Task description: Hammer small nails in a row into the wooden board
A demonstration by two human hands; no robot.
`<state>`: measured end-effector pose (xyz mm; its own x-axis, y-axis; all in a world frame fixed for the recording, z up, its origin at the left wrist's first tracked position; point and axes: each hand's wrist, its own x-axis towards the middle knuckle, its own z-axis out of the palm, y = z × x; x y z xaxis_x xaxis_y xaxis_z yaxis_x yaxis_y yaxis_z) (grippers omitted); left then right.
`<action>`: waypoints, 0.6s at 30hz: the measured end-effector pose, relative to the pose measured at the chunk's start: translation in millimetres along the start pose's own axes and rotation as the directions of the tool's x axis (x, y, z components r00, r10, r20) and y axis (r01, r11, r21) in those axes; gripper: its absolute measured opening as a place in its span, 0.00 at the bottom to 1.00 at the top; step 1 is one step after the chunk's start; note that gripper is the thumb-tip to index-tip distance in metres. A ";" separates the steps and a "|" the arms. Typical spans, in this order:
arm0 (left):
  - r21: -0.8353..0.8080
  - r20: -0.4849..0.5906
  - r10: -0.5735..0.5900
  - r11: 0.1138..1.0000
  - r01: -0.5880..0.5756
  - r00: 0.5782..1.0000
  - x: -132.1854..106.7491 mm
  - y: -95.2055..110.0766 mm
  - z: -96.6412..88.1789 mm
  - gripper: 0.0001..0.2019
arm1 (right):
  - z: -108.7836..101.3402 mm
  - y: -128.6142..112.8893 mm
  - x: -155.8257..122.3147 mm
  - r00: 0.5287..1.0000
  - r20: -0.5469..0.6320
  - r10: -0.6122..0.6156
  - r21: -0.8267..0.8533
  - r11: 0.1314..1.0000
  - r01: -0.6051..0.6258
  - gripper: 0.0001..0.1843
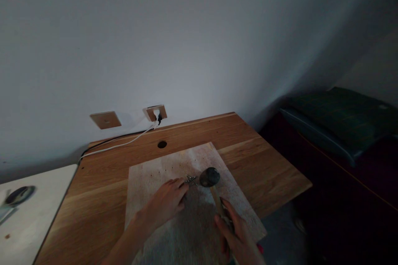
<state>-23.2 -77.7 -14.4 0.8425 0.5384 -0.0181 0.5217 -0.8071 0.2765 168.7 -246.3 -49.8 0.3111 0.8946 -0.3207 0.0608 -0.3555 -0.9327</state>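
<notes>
My right hand point(232, 230) is wrapped round the light wooden handle of a mallet point(210, 177). The mallet's dark, round head hovers or rests over the board; I cannot tell whether it touches. Just left of the head lies a small pile of metal nails point(190, 179). My left hand point(168, 199) reaches in from the left, its fingers curled together with the tips at the pile's edge. What those fingers pinch, if anything, is hidden. Beneath both hands is a worn, pale wooden board point(146, 182), with a row of small dark marks along its far part.
The board lies on a wooden table point(264, 161) against the wall, with a round cable hole point(162, 144). Cables point(124, 144) run from a wall socket point(156, 112). A white surface point(40, 215) adjoins at left, and a dark green cushion-like thing point(345, 120) sits at right.
</notes>
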 end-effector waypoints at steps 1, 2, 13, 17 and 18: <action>-0.009 0.014 0.006 1.000 -0.006 1.000 1.9 0.9 -1.9 0.11 | 0.7 -0.1 -0.7 1.000 -0.017 0.007 0.006 1.000 -0.007 0.44; -0.015 0.022 0.015 1.000 -0.015 1.000 3.7 1.8 -4.2 0.10 | 1.6 0.1 -1.4 0.999 -0.041 0.011 0.008 1.000 -0.010 0.44; -0.427 -0.075 -0.064 0.904 0.026 0.995 84.8 -30.4 -32.6 0.07 | 4.0 0.0 -5.0 0.992 -0.113 0.050 0.021 0.999 -0.048 0.45; -0.519 -0.117 -0.083 0.855 0.011 0.990 131.7 -46.1 -9.6 0.07 | 3.8 0.5 -5.9 0.990 -0.104 0.099 0.043 0.995 -0.095 0.46; -0.524 -0.110 -0.074 0.852 0.006 0.991 138.0 -47.5 -2.2 0.07 | 4.1 1.2 -6.4 0.988 -0.112 0.106 0.039 0.994 -0.102 0.46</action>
<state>68.0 35.4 -27.9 0.7814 0.6203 0.0673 0.3791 -0.5576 0.7385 162.9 -251.4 -49.6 0.4204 0.8158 -0.3971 -0.0086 -0.4341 -0.9008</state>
